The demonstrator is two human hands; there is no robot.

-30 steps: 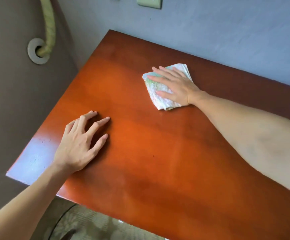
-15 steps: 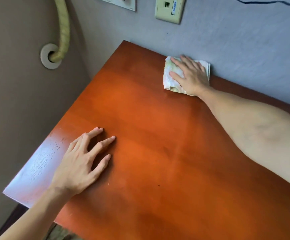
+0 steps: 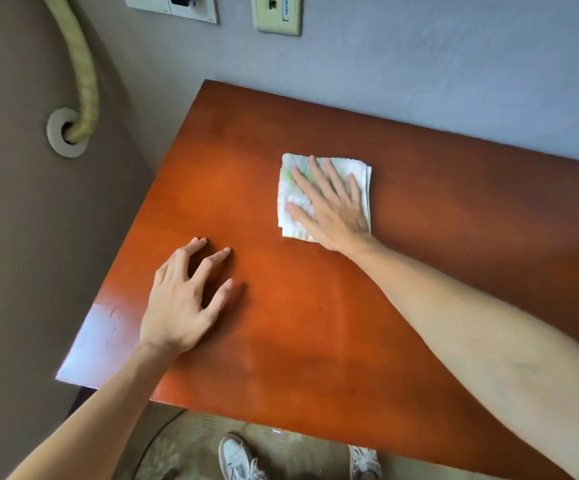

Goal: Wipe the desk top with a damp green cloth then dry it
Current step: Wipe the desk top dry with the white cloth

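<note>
A folded pale cloth with faint green marks (image 3: 360, 174) lies flat on the reddish-brown desk top (image 3: 315, 323), a little left of its middle. My right hand (image 3: 329, 206) presses down on the cloth with straight, spread fingers. My left hand (image 3: 184, 299) rests on the bare wood nearer the desk's left edge, fingertips down and fingers arched, holding nothing.
A grey wall runs along the desk's back edge, with a socket plate (image 3: 277, 13) and a switch plate (image 3: 173, 6) above. A yellowish hose (image 3: 83, 74) enters a wall ring (image 3: 60, 133) at left. Shoes (image 3: 239, 459) stand on the floor below the near edge.
My right hand has slid the cloth from the back edge by the wall toward me, onto the middle of the desk. My left hand has stayed in place.
</note>
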